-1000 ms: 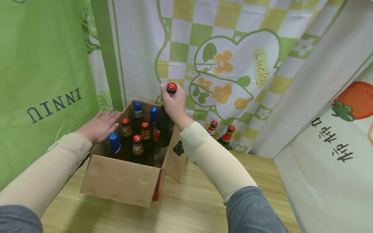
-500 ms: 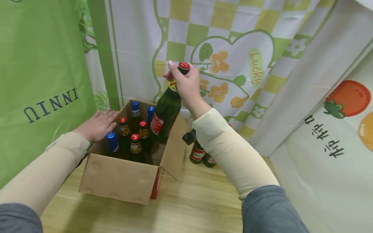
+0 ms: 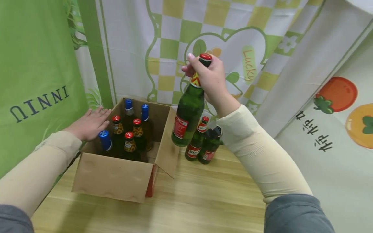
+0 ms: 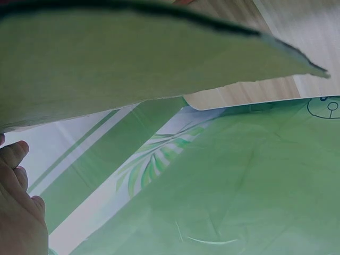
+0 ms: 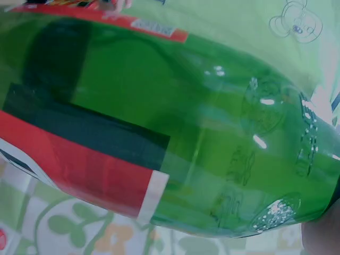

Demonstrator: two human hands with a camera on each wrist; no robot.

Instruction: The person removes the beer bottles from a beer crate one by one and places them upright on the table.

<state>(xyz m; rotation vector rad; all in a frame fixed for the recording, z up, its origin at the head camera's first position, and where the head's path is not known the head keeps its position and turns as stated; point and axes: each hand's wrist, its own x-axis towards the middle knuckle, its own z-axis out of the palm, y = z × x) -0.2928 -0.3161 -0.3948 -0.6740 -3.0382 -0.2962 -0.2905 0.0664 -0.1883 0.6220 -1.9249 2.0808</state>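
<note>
My right hand [image 3: 211, 76] grips a green glass beer bottle [image 3: 187, 113] by its neck, just under the red cap. The bottle hangs tilted in the air, right of the cardboard box [image 3: 112, 176]; its red label and green glass fill the right wrist view. With fingers stretched out, my left hand [image 3: 88, 123] rests on the box's left side edge. In the left wrist view part of that hand [image 4: 21, 207] shows beside the box flap [image 4: 133, 64]. Inside the box stand several bottles, some with red caps [image 3: 129, 135], others with blue foil tops [image 3: 105, 139].
Two green bottles with red labels, one [image 3: 194, 147] beside the other [image 3: 208, 150], stand on the wooden surface [image 3: 204, 200] right of the box. A checked curtain [image 3: 172, 42] hangs behind, a green cloth [image 3: 35, 64] at left. The box's right flap [image 3: 169, 152] sticks outward.
My right hand has lifted the bottle up out of the box and carried it right, towards the two standing bottles. The left hand has stayed at the box's edge.
</note>
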